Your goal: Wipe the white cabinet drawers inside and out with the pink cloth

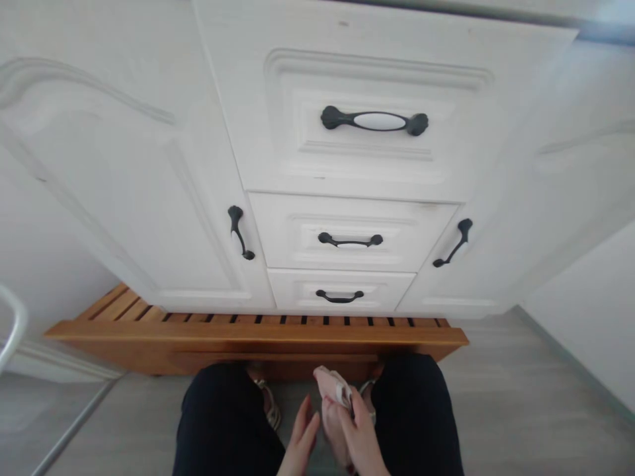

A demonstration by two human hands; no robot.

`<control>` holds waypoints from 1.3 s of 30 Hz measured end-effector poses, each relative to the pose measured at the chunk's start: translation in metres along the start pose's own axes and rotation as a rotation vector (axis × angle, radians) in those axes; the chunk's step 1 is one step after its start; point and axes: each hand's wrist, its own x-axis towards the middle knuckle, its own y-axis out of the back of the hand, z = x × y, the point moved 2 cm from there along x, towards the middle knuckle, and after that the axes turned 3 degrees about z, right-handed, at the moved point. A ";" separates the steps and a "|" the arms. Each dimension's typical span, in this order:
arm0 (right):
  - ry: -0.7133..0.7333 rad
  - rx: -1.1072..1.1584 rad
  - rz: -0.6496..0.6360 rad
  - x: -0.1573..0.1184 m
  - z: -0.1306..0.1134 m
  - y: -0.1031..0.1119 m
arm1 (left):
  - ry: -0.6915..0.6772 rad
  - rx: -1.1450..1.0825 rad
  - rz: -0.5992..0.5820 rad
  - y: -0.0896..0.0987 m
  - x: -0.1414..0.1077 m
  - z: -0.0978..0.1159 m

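Note:
Between the knees, my right hand (354,426) is closed around a crumpled pink cloth (333,385) with a white patch, perhaps a label, near its upper end. Part of the cloth hangs below the fingers, and the palm side is hidden. Just to the left, my left hand (303,430) is apart from the cloth, its thumb and fingers spread a little with nothing visible between them. The lower edge of the view cuts off both wrists.
A white cabinet (292,178) with dark-handled drawers and doors stands ahead. Below it runs a slatted wooden bench or rack (258,334), close to my knees. A white metal tube (14,324) curves in at the left. Grey wood-look floor (516,396) spreads to the right.

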 end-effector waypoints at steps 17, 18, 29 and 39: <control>-0.292 0.553 -0.725 0.017 -0.077 0.072 | -0.047 0.134 -0.688 -0.022 -0.055 0.142; -0.342 0.686 -0.682 0.018 -0.072 0.073 | -0.010 0.047 -0.685 -0.027 -0.060 0.140; -0.559 0.975 -0.531 -0.027 -0.035 0.056 | 0.158 -0.361 -0.263 -0.036 -0.077 0.133; -0.384 0.827 -0.670 -0.023 -0.046 0.071 | 0.172 -0.256 -0.517 -0.041 -0.092 0.156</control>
